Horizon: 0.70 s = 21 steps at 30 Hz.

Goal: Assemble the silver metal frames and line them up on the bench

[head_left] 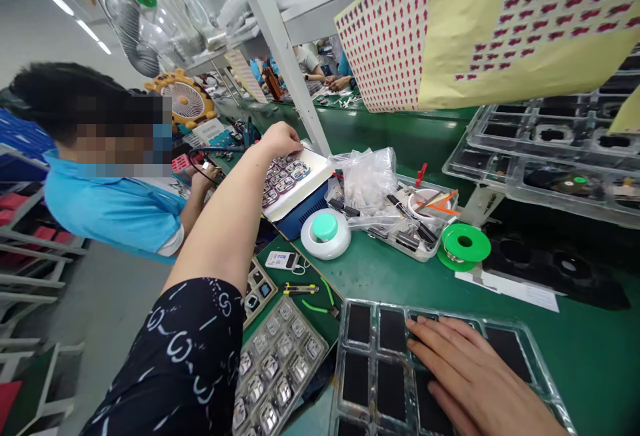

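Observation:
My left hand (283, 140) reaches far forward to a sheet of dark printed labels (287, 179) lying on a blue box (305, 213). Its fingers are bent together at the sheet's far edge, and what they pinch, if anything, is hidden. Nearer to me, my right hand (465, 363) lies flat with fingers stretched out over a clear plastic tray (374, 356), whose compartments hold black rectangular pieces. To the left of this tray stands another tray (283, 363) with small silvery metal parts in its pockets.
Behind the trays lie green-handled pliers (325, 299), a yellow cutter knife (300, 288), a white round dispenser (326, 235) and a bin of tools (410, 223). A green solder spool (464, 246) is at right. A co-worker in blue (115, 203) sits at left. Sticker sheets (387, 36) hang overhead.

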Each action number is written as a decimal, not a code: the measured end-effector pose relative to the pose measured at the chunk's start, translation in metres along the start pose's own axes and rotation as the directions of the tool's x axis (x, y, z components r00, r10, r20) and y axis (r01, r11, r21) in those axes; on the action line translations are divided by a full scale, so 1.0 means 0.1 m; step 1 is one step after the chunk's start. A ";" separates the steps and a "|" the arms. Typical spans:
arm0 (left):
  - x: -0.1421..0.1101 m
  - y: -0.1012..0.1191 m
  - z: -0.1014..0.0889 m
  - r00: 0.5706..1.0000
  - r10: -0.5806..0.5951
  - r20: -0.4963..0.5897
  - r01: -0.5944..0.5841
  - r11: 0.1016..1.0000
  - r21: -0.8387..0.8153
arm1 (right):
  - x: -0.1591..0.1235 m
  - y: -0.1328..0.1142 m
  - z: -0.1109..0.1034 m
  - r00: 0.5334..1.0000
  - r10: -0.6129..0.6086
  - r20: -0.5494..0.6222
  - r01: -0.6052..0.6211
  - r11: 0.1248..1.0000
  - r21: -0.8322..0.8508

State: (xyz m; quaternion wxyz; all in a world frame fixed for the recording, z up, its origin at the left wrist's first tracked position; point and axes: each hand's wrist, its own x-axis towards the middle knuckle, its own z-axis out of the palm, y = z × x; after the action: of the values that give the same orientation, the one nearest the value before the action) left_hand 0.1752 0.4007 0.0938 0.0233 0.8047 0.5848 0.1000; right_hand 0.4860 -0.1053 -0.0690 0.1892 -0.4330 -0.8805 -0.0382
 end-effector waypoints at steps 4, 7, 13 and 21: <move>-0.01 -0.02 -0.02 1.000 0.011 -0.016 -0.011 1.000 0.029 | 0.00 0.01 0.00 1.000 0.014 0.005 -0.015 0.999 0.038; -0.02 -0.02 -0.01 0.999 0.019 -0.027 -0.018 1.000 0.025 | -0.02 0.01 0.02 1.000 0.024 0.007 -0.024 0.998 0.058; 0.01 -0.01 -0.01 1.000 0.017 -0.026 -0.016 0.999 0.037 | -0.05 0.01 0.06 0.999 0.039 0.006 -0.040 0.994 0.101; 0.01 0.00 0.00 0.999 0.025 -0.044 -0.025 1.000 0.012 | -0.08 -0.01 0.06 0.998 0.063 0.017 -0.065 0.990 0.122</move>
State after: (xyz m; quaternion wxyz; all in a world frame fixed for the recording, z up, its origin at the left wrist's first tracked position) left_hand 0.1757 0.4021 0.0936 0.0045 0.8096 0.5757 0.1149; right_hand 0.4874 -0.1103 -0.0774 0.2106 -0.4489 -0.8681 0.0247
